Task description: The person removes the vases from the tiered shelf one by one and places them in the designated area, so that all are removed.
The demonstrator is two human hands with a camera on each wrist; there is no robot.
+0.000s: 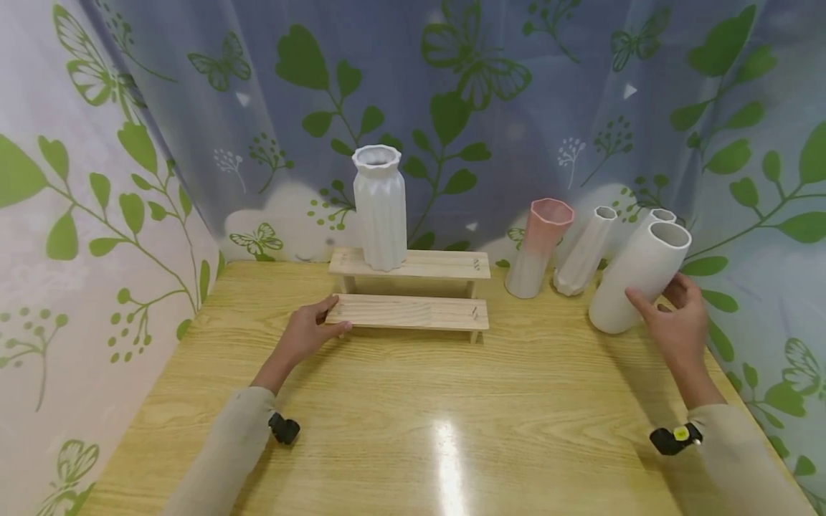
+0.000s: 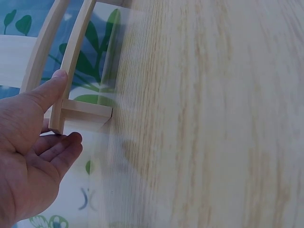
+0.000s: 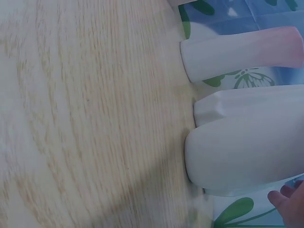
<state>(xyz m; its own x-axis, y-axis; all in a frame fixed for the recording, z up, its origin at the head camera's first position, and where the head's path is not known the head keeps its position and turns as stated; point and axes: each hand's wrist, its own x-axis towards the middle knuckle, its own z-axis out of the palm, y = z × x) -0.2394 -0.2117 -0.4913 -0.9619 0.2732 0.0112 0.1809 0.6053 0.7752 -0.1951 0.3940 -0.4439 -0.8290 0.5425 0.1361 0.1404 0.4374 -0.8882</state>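
At the lower step of a two-tier wooden stand (image 1: 406, 312), my left hand (image 1: 310, 333) grips the left end. In the left wrist view its thumb lies over the board (image 2: 71, 61) and the fingers are underneath. On the upper step stands a white fluted vase (image 1: 381, 215). My right hand (image 1: 677, 326) is around the right side of a smooth white vase (image 1: 635, 279), its thumb in front. The right wrist view shows the fingertips (image 3: 280, 197) a little apart from this vase (image 3: 237, 152); the thumb is out of that frame.
Left of the smooth vase stand a slim white faceted vase (image 1: 583, 254) and a pink-and-white vase (image 1: 538, 251). Another white vase (image 1: 661, 215) is mostly hidden behind the smooth one. A patterned curtain (image 1: 516, 129) hangs behind the wood-grain table (image 1: 387, 416).
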